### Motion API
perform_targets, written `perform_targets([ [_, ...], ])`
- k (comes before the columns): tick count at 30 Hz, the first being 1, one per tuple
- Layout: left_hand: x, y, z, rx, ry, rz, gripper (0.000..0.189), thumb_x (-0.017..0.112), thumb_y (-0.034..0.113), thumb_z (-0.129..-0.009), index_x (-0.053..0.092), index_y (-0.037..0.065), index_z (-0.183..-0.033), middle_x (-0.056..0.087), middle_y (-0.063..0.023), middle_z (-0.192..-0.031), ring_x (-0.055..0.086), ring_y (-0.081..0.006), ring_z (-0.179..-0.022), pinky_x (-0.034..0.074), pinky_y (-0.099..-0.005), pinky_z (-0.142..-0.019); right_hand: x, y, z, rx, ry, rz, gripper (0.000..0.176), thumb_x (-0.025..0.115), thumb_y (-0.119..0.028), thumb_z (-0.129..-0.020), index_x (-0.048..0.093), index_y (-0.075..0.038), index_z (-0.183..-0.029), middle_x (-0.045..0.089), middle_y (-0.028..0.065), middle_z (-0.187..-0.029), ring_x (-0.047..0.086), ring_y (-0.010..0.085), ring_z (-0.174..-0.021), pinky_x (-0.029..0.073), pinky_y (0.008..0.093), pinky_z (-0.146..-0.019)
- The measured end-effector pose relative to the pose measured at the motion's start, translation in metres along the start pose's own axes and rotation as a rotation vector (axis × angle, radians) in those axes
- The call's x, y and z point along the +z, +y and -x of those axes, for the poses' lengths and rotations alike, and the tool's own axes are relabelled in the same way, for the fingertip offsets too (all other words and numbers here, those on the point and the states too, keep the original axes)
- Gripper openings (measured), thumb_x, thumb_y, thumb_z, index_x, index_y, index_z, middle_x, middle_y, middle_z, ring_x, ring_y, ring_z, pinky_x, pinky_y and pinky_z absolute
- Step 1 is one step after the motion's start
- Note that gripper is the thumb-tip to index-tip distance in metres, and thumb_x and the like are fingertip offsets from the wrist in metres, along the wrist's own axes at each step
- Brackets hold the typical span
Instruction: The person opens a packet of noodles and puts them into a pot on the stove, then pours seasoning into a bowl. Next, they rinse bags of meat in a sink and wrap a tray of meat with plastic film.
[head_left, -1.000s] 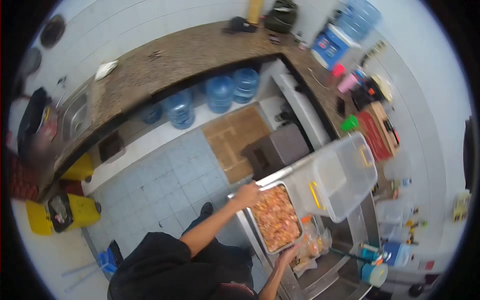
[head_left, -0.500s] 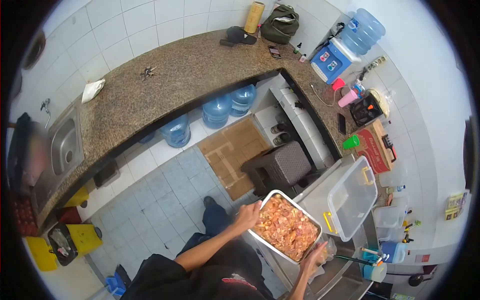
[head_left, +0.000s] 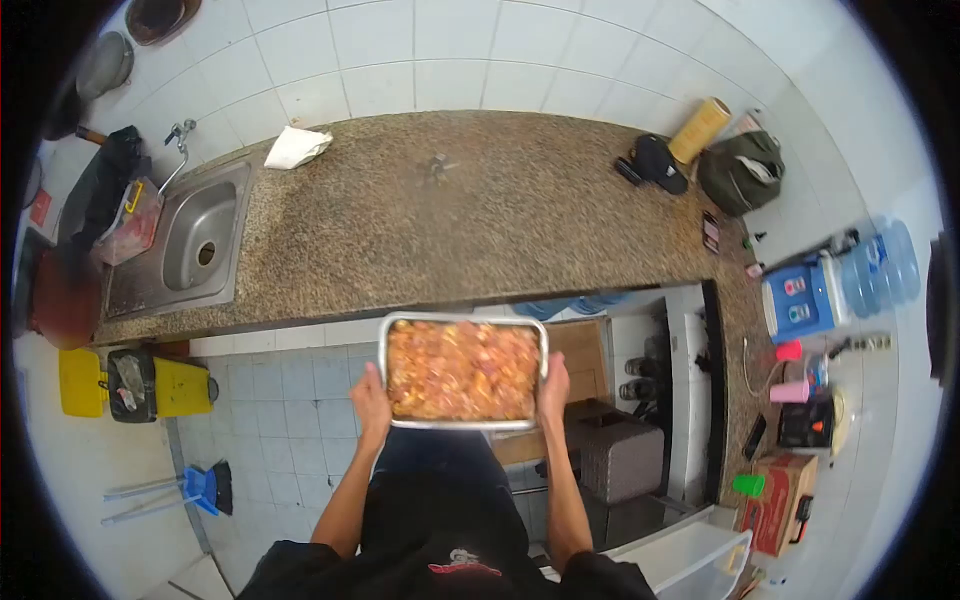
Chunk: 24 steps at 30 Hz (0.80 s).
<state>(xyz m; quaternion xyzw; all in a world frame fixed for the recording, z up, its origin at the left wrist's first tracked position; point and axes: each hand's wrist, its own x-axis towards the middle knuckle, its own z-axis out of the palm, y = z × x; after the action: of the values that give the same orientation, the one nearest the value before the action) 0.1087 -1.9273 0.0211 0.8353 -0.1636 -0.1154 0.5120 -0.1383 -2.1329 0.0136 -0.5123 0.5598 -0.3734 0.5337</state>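
A rectangular metal tray (head_left: 470, 424) is held level in front of my body, above the floor and near the counter's front edge. Chopped, orange-red meat pieces (head_left: 463, 370), apparently raw and seasoned, fill it. My left hand (head_left: 372, 402) grips the tray's left side, thumb up along the rim. On the opposite short side, my right hand (head_left: 553, 388) grips the tray in the same way. The fingers beneath the tray are hidden from view.
Ahead runs a granite counter (head_left: 400, 230) with a steel sink (head_left: 195, 240), a white cloth (head_left: 297, 147) and a small dark item (head_left: 437, 167). A grey stool (head_left: 620, 460) stands at my right. Yellow bins (head_left: 180, 387) are on the left; a water dispenser (head_left: 800, 297) is at right.
My body and view have turned left, from the steel worktop with the plastic box to the granite counter. The tray has come along in both hands, away from that worktop.
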Motion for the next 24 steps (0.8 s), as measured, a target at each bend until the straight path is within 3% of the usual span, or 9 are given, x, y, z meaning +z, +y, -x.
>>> perform_targets([
  [3,-0.005,0.021,-0.058,-0.13,0.21,0.115,0.061,0.041,0.044,-0.107,0.043,-0.002,-0.067,0.039,-0.0041,-0.057,0.033,-0.0145,-0.06,0.03,-0.0399,-0.053,0.113,-0.008,-0.08,-0.178,-0.076,0.182,0.055,0.043,-0.045,-0.105,0.066,0.005,-0.108,0.068,0.0171,-0.112,0.062,0.0275,-0.105,0.046,0.0391,-0.09],
  [7,-0.005,-0.026,-0.118,-0.141,0.482,0.097,0.059,0.041,0.04,-0.108,0.042,-0.003,-0.066,0.04,-0.0029,-0.058,0.033,-0.0145,-0.061,0.029,-0.0401,-0.054,0.232,-0.081,-0.124,-0.104,-0.455,0.255,0.057,0.041,-0.05,-0.104,0.069,0.0,-0.111,0.069,0.024,-0.112,0.064,0.0353,-0.112,0.047,0.0421,-0.095],
  [9,-0.003,-0.038,-0.141,-0.269,0.54,0.142,0.058,0.04,0.039,-0.108,0.054,-0.006,-0.075,0.051,-0.0063,-0.067,0.042,-0.0153,-0.067,0.037,-0.0385,-0.059,0.296,-0.07,-0.148,-0.21,-0.503,0.37,0.057,0.04,-0.051,-0.103,0.07,-0.003,-0.11,0.069,0.0243,-0.107,0.065,0.0381,-0.107,0.048,0.0443,-0.093],
  [11,-0.003,-0.034,-0.149,-0.28,0.639,0.21,0.058,0.04,0.04,-0.108,0.06,-0.009,-0.083,0.058,-0.0084,-0.075,0.048,-0.016,-0.071,0.043,-0.0368,-0.064,0.335,-0.109,-0.157,-0.11,-0.762,0.49,0.057,0.041,-0.05,-0.103,0.066,-0.003,-0.121,0.064,0.0221,-0.126,0.059,0.0386,-0.12,0.046,0.0443,-0.099],
  [12,-0.005,-0.024,-0.153,-0.311,0.633,0.259,0.058,0.04,0.042,-0.108,0.065,-0.011,-0.099,0.064,-0.0096,-0.086,0.055,-0.018,-0.078,0.048,-0.0353,-0.073,0.351,-0.111,-0.168,-0.208,-0.837,0.504,0.056,0.042,-0.05,-0.103,0.067,-0.003,-0.119,0.064,0.0231,-0.123,0.059,0.0396,-0.118,0.047,0.0452,-0.097],
  [15,-0.002,-0.029,-0.17,-0.308,0.814,0.242,0.056,0.042,0.041,-0.108,0.065,-0.011,-0.104,0.066,-0.0103,-0.093,0.058,-0.0195,-0.08,0.049,-0.0349,-0.076,0.399,-0.113,-0.194,-0.5,-0.968,0.564,0.051,0.045,-0.048,-0.101,0.067,-0.005,-0.117,0.064,0.0249,-0.12,0.059,0.0418,-0.115,0.048,0.0472,-0.094],
  [17,0.002,-0.044,-0.174,-0.359,0.823,0.258,0.053,0.046,0.039,-0.106,0.064,-0.011,-0.111,0.067,-0.0132,-0.105,0.06,-0.0216,-0.088,0.052,-0.0379,-0.079,0.398,-0.11,-0.239,-0.655,-0.822,0.707,0.047,0.05,-0.043,-0.1,0.065,-0.005,-0.122,0.061,0.0249,-0.125,0.056,0.0424,-0.118,0.048,0.0474,-0.095],
  [20,0.023,-0.045,-0.175,-0.343,0.857,0.295,0.054,0.051,0.038,-0.104,0.062,-0.012,-0.119,0.066,-0.018,-0.113,0.061,-0.0242,-0.096,0.053,-0.041,-0.082,0.363,-0.111,-0.335,-0.472,-0.518,0.65,0.043,0.061,-0.033,-0.095,0.062,-0.003,-0.125,0.063,0.0199,-0.125,0.057,0.0408,-0.119,0.048,0.0485,-0.098],
  [24,0.033,-0.054,-0.165,-0.567,0.906,0.2,0.06,0.054,0.043,-0.102,0.059,-0.012,-0.125,0.063,-0.0227,-0.121,0.062,-0.0314,-0.103,0.054,-0.0441,-0.086,0.263,-0.159,-0.42,-0.536,-0.454,0.637,0.045,0.068,-0.027,-0.089,0.062,-0.001,-0.125,0.063,0.0198,-0.125,0.057,0.0398,-0.12,0.046,0.0469,-0.101],
])
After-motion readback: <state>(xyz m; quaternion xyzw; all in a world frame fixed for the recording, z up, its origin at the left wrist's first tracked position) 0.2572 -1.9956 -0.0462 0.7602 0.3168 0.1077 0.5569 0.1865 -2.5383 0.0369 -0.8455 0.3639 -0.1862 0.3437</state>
